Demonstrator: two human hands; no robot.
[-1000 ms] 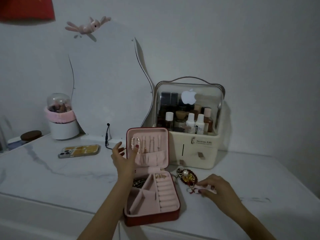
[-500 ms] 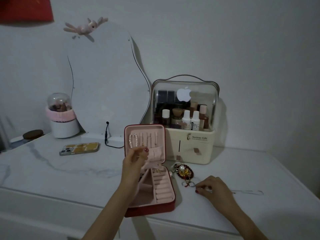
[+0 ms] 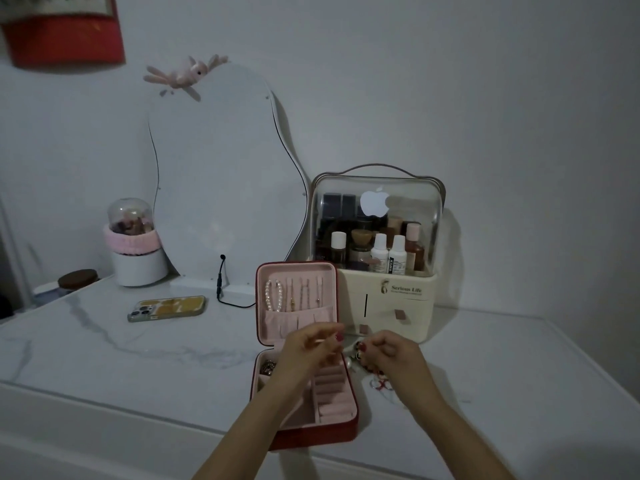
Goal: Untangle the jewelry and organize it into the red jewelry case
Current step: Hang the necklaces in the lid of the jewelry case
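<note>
Both hands, left hand (image 3: 311, 344) and right hand (image 3: 391, 351), meet above the open case (image 3: 341, 422), fingers curled, apparently pinching tangled jewelry (image 3: 356, 355) to pull it apart.

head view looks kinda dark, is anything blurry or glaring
Head view: dim, greyish room light with grain; both hands, left and right, are motion-smeared above the red jewelry case; a bright white apple-shaped mark glows on the clear cosmetics box; wide-angle bending curves the table edge.

Both hands (image 3: 349, 351) over open red case (image 3: 311, 403), jewelry pile (image 3: 370, 372) beside
</note>
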